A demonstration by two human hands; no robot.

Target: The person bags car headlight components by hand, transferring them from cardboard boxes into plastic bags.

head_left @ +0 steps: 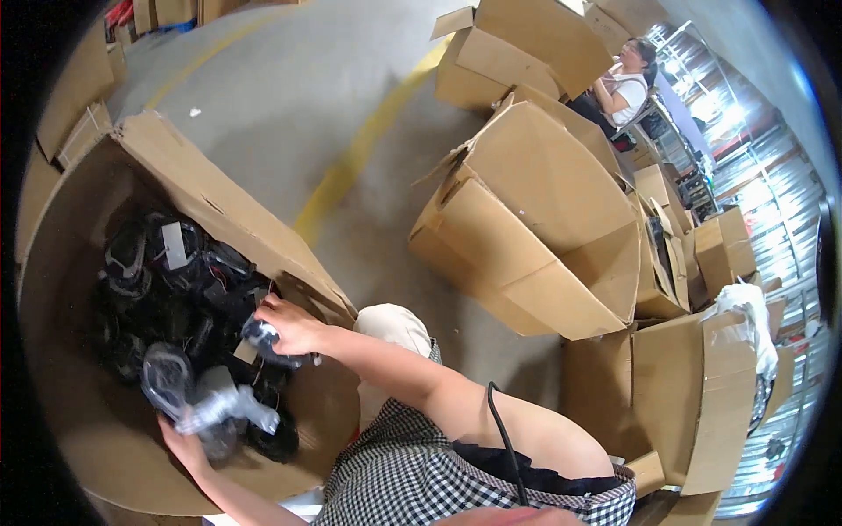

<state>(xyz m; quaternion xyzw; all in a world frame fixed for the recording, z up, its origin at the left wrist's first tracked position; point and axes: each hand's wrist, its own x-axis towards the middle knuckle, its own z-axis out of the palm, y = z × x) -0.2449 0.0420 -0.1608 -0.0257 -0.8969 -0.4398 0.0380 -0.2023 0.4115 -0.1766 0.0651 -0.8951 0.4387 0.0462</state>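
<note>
Both my arms reach into a large open cardboard box at the left. Inside lies a heap of black items in clear plastic bags, their kind unclear, some with thin wires. My right hand is closed around a dark bagged item near the box's right wall. Lower left, my left hand grips the edge of another clear-bagged dark item, its fingers partly hidden beneath. Crumpled, shiny plastic film, blurred by motion, hangs beside that hand. A pale tag rests on the heap's far side.
A big open carton stands across the floor to the right, with more cartons nearer me. White plastic drapes over one carton's edge. A seated person is at the far right. A yellow line crosses the grey floor.
</note>
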